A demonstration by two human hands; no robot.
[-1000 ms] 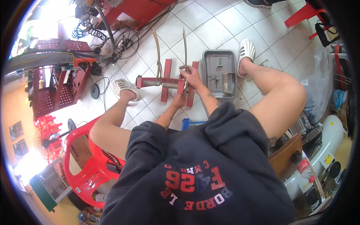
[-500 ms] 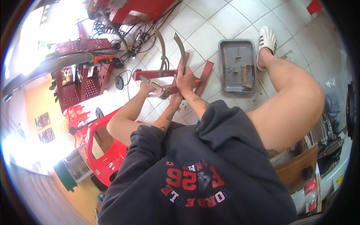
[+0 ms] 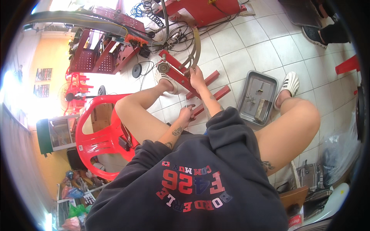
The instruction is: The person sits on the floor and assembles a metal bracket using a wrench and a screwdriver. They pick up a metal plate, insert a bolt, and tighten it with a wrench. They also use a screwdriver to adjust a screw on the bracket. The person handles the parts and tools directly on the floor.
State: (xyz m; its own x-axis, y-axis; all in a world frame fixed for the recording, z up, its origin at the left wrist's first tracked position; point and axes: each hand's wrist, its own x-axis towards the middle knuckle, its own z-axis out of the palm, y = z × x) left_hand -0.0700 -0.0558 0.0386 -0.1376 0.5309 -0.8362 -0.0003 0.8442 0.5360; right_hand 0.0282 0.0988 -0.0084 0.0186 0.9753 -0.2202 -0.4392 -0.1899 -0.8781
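Observation:
A red metal stand (image 3: 178,72) with a round metal knob (image 3: 162,67) at its near-left end rests on the tiles between my legs. Curved olive-coloured metal arms (image 3: 197,46) rise from it. My right hand (image 3: 197,78) is closed round the lower end of these arms, where they meet the stand. Closer to my body, my left hand (image 3: 186,114) has its fingers closed on a thin metal rod (image 3: 185,101) that points upward; its full shape cannot be made out. The left hand is beside one red foot of the stand.
To the right lies a grey tray (image 3: 244,92) holding small metal parts and a rectangular block (image 3: 262,110). A red plastic chair (image 3: 96,148) stands on my left. Cables (image 3: 178,35) and a red perforated rack (image 3: 90,57) are beyond. Another person's shoe (image 3: 313,36) is far right.
My right hand has gone from the upright curved arm down to the arms' lower end. The two arms, spread before, now lie close together. My left hand has drawn back, showing a thin rod.

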